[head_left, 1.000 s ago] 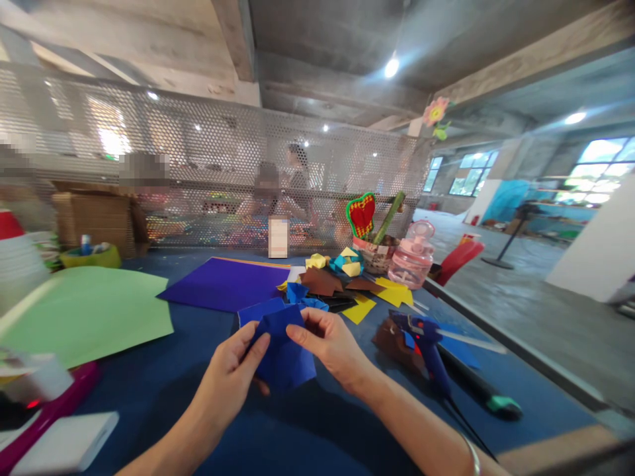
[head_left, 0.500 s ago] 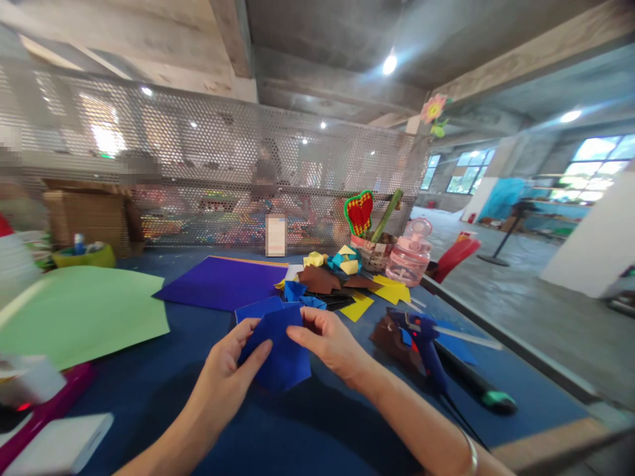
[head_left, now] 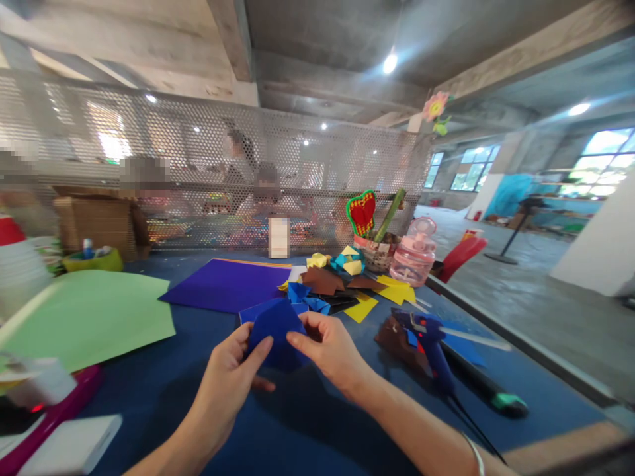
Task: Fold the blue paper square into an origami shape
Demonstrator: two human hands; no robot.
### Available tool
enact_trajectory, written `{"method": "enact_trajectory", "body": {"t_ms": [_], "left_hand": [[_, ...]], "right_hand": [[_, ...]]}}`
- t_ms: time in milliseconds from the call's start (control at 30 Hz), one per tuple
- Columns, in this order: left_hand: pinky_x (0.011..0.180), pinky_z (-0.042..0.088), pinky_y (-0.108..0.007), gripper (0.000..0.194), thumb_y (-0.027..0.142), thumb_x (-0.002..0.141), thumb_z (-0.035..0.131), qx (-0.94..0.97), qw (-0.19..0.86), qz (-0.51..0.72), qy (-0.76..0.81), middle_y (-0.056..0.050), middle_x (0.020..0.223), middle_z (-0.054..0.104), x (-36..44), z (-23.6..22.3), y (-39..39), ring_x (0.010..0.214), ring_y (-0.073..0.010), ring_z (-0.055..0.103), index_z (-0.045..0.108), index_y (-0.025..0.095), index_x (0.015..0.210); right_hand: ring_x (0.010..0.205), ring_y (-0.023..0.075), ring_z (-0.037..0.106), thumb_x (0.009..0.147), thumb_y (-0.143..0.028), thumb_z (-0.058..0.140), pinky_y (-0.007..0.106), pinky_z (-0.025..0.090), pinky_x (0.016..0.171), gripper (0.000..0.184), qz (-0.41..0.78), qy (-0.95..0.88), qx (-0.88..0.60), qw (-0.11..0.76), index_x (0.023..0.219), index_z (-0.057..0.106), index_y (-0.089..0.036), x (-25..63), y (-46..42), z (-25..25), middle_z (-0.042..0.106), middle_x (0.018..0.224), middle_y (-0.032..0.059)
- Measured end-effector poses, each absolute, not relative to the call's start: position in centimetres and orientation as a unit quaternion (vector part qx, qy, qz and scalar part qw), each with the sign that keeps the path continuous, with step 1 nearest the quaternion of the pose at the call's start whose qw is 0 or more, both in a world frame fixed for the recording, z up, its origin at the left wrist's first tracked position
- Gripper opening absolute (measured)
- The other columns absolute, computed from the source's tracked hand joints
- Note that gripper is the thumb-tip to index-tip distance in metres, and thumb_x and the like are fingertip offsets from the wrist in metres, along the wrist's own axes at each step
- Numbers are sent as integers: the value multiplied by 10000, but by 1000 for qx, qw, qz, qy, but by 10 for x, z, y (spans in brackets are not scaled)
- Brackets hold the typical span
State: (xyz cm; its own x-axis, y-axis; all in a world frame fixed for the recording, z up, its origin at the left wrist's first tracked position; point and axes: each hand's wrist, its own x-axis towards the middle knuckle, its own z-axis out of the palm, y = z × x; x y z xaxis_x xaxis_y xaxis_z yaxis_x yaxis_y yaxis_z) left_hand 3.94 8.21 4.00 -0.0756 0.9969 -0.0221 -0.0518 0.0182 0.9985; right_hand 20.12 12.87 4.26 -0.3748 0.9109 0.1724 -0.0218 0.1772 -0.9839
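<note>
Blue paper [head_left: 275, 330] pinched between both hands, left [head_left: 228, 377] and right [head_left: 330, 350]

The blue paper [head_left: 276, 330] is a small folded piece, dark blue like the table under it; its top edge looks round and its lower part runs down to a corner; it is lifted up off the table and stands almost upright, facing the camera; the left hand [head_left: 229, 377] pinches its left side with thumb on the front; the right hand [head_left: 331, 349] pinches its right side; it sits in the middle, near the front of the table, just before a flat blue sheet [head_left: 258, 309].
</note>
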Motion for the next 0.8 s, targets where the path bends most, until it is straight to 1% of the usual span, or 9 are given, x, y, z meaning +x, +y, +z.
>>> {"method": "enact_trajectory", "body": {"t_ms": [67,133,200,300,467,567,667,800], "left_hand": [[509,568,-257,537,485,661,763,452,516,519,510,-47,966,641,39,42,82,853,-190,595,575,161,1046],[534,573,-250,537,463,647,785,442,533,515,504,-53,984,652,38,44,82,872,-191,600,588,151,1037],[608,594,-263,565,449,668,784,435,552,515,491,-55,1051,663,38,43,83,907,-189,616,577,158,1106],[769,602,-290,596,427,712,773,425,580,518,464,-53,1130,669,39,41,83,974,-184,633,542,176,1200],[888,575,-331,585,418,757,745,397,619,525,428,-58,1199,658,41,38,83,1057,-203,633,524,200,1252],[907,562,-332,517,437,804,692,374,630,535,419,-48,1251,639,41,38,83,1125,-208,612,540,222,1249],[896,553,-315,474,438,824,672,362,634,542,416,-37,1267,634,40,37,84,1101,-188,627,556,245,1242],[889,549,-316,467,430,815,688,363,638,541,410,-32,1242,649,39,37,83,1076,-180,640,571,262,1235]], "right_hand": [[685,131,536,708,-315,739,277,437,676,198,528,-636,-357,435,826,684,-166,202,130,42,637,751,-6],[673,131,536,721,-306,712,280,437,670,183,525,-641,-357,431,834,684,-165,203,130,44,640,748,-3],[672,131,537,732,-300,691,282,435,674,179,523,-646,-354,429,850,682,-165,204,130,46,636,747,-4],[699,132,543,751,-304,673,281,434,704,187,517,-654,-347,429,879,677,-168,205,129,51,633,766,-4],[708,128,532,785,-347,653,279,436,702,218,508,-663,-347,426,910,654,-168,207,129,53,634,809,6],[671,113,476,773,-354,677,260,404,663,192,480,-667,-365,437,807,615,-176,207,129,51,565,728,-25],[630,102,416,754,-344,703,247,358,610,222,455,-674,-377,443,708,551,-190,206,128,50,484,667,-49],[619,101,419,757,-358,698,245,349,586,224,459,-684,-364,434,713,551,-195,205,125,52,491,674,-45]]}}
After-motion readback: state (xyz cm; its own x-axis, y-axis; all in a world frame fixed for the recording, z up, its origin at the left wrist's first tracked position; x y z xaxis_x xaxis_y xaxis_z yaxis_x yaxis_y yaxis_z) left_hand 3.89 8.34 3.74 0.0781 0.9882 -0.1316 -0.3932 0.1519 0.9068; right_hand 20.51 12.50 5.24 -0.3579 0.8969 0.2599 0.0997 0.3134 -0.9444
